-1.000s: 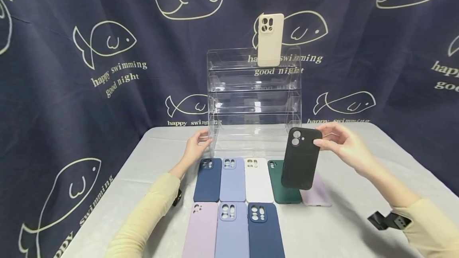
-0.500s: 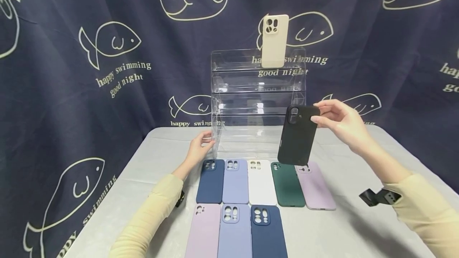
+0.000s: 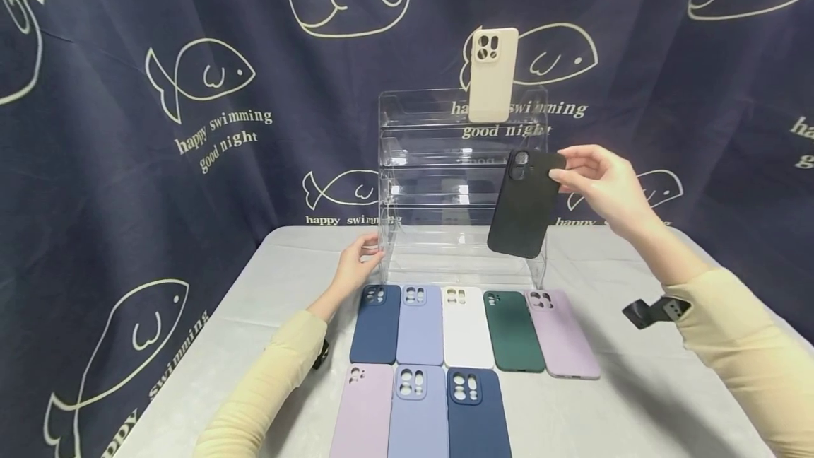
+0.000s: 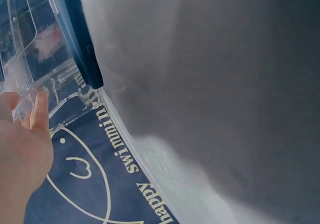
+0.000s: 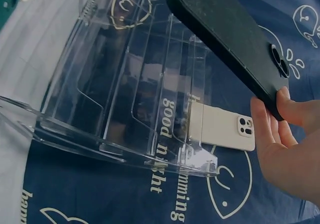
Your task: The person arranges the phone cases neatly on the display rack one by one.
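My right hand (image 3: 604,186) pinches a black phone case (image 3: 526,207) by its upper right edge, thumb in front. The case hangs tilted in front of the right side of a clear tiered display stand (image 3: 432,256). In the right wrist view, the black case (image 5: 230,38) is apart from the stand's shelves. My left hand (image 3: 356,263) holds the stand's lower left side edge between thumb and fingers; the fingertips are partly hidden in the left wrist view. A cream phone case (image 3: 492,80) stands upright on the stand's top tier, at the right.
Just before the stand lie a navy case (image 3: 375,327), a light blue case (image 3: 420,327), a white case (image 3: 467,331), a green case (image 3: 515,334) and a lilac case (image 3: 564,338). Several more cases form a nearer row. A dark printed curtain (image 3: 191,161) hangs behind the table.
My right hand has raised the black case from above the green and lilac cases to the height of the stand's middle tiers. The left hand keeps its place at the stand.
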Tool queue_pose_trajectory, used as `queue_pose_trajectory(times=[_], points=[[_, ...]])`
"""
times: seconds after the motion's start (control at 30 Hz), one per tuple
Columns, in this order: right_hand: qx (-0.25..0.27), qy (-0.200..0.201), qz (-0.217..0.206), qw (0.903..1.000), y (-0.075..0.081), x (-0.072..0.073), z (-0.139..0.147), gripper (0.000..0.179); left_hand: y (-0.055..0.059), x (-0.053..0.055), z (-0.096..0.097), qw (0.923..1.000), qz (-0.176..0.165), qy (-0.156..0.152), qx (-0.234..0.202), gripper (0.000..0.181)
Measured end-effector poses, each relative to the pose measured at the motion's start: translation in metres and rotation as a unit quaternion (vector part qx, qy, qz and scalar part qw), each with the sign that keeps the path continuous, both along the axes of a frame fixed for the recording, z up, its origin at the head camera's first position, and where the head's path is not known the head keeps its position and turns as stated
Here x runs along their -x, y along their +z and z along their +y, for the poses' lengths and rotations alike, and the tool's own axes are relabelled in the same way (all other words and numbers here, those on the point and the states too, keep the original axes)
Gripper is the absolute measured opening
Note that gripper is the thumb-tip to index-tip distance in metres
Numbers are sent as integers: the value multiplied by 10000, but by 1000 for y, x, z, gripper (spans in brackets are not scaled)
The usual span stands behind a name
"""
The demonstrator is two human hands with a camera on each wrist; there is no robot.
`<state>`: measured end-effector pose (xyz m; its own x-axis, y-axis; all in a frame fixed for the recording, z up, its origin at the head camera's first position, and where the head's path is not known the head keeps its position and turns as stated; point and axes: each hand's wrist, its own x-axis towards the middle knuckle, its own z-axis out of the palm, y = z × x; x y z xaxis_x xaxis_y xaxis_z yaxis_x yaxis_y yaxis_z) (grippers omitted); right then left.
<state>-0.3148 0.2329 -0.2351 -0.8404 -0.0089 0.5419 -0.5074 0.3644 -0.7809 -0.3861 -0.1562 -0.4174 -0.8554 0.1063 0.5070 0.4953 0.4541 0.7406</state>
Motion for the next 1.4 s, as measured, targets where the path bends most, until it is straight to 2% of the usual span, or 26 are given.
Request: queue_pose_trajectory(times=[0.2, 0.4, 0.8, 1.0, 1.23, 1.4], points=[[-40, -187, 61, 9998, 14, 14, -3, 30, -1, 2, 1, 9999, 73, -82, -39, 38], [221, 8, 194, 9996, 30, 27, -9, 33, -3, 5, -1, 9999, 87, -65, -36, 38], [225, -89, 457, 9987, 58, 42, -25, 39, -2, 4, 0, 9999, 62, -100, -70, 38], [563, -22, 598, 9966, 67, 55, -32, 36, -2, 1, -1, 9997, -10, -155, -171, 38], [994, 79, 719, 9924, 81, 72, -39, 31, -1, -1, 0, 9997, 144, -155, -136, 38], [1143, 67, 798, 9902, 92, 82, -46, 28, 18, -20, 5, 9995, 83, -237, -177, 38]])
